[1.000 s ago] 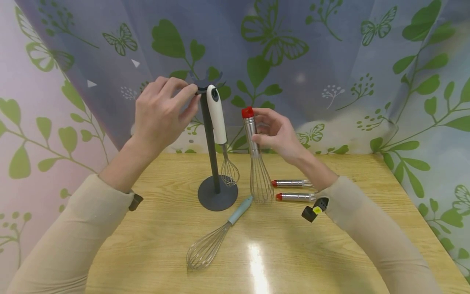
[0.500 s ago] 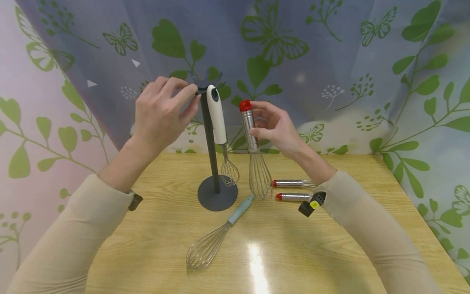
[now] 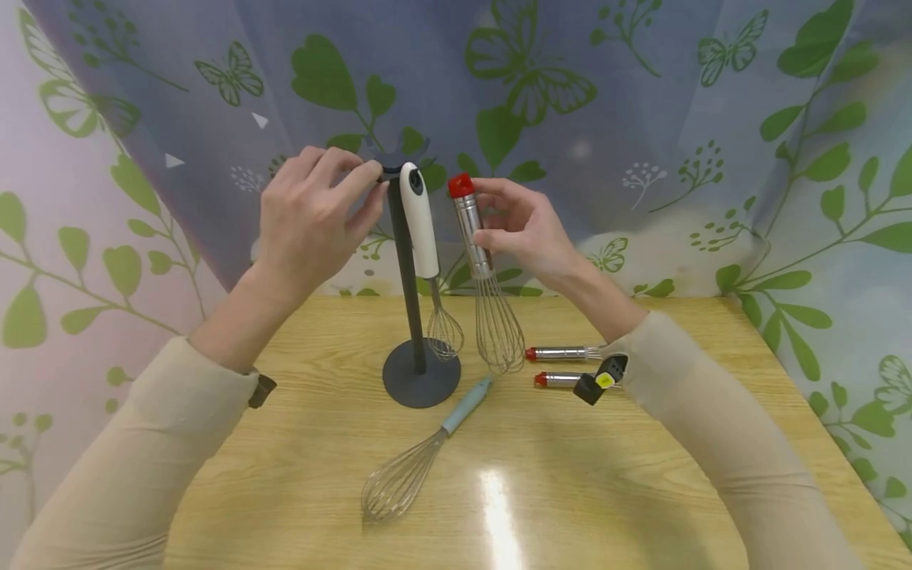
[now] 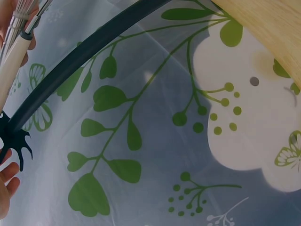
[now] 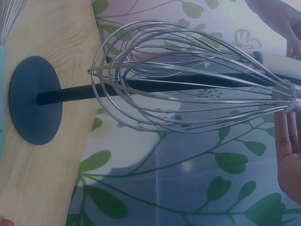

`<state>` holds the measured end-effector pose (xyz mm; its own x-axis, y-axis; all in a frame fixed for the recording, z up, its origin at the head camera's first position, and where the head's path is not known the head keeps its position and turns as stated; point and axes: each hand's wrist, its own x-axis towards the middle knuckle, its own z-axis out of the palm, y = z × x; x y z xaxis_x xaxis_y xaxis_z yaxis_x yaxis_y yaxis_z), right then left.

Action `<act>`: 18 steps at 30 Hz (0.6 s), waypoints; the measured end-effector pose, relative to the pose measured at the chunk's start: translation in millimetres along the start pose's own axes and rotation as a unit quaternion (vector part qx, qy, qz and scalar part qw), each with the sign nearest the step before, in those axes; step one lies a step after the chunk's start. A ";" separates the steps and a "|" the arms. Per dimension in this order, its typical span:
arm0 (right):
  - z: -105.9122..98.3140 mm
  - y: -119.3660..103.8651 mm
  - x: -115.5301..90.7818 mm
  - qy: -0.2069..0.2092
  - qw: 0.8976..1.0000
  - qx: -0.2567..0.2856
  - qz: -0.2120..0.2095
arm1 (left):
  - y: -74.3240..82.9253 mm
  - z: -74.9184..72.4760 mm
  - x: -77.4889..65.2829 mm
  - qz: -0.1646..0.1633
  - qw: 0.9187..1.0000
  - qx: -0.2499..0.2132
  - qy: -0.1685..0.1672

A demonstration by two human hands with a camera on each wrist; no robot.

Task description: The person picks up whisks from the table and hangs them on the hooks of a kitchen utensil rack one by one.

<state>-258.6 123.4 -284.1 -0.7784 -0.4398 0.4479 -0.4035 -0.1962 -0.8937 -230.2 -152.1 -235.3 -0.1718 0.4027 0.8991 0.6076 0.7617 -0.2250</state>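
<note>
My left hand [image 3: 313,214] pinches the hooked top of a dark grey stand [image 3: 408,277] between thumb and fingers. From one of its hooks hangs a small whisk with a white handle [image 3: 422,226]. To the right of the stand, my right hand [image 3: 523,229] grips a steel whisk [image 3: 473,229] by its handle, red cap up and wires down, slightly tilted. In the right wrist view the wire loops of this whisk [image 5: 188,101] pass in front of the stand's pole. The left wrist view has the stand's hooks [image 4: 19,136] beside my left fingers [image 4: 8,181].
A whisk with a light blue handle [image 3: 466,405] lies in front of the stand's round base [image 3: 420,388]. Two smaller red-capped whisks, an upper one [image 3: 559,354] and a lower one [image 3: 559,380], lie on the wooden table [image 3: 606,475], partly hidden by my right wrist. A patterned curtain [image 3: 627,127] hangs behind.
My right hand has raised the steel whisk and moved it left, closer to the stand, with its wires now off the table. The left hand stays on the stand's top.
</note>
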 end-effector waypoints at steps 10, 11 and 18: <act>2.2 -5.8 9.1 0.011 1.000 0.007 0.005 | 1.3 -0.7 0.4 -0.001 1.000 0.004 -0.002; 2.1 -6.1 10.0 0.011 1.000 0.009 0.005 | 1.3 -0.8 0.5 -0.001 1.000 0.005 -0.003; 1.8 -8.0 13.1 0.004 1.000 0.030 0.002 | 1.5 -1.2 0.6 0.001 1.000 0.008 -0.003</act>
<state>-264.7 117.7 -271.1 -0.7843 -0.4332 0.4441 -0.3709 -0.2463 -0.8954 -228.4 -151.4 -234.6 -0.1744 0.4077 0.8963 0.5963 0.7681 -0.2334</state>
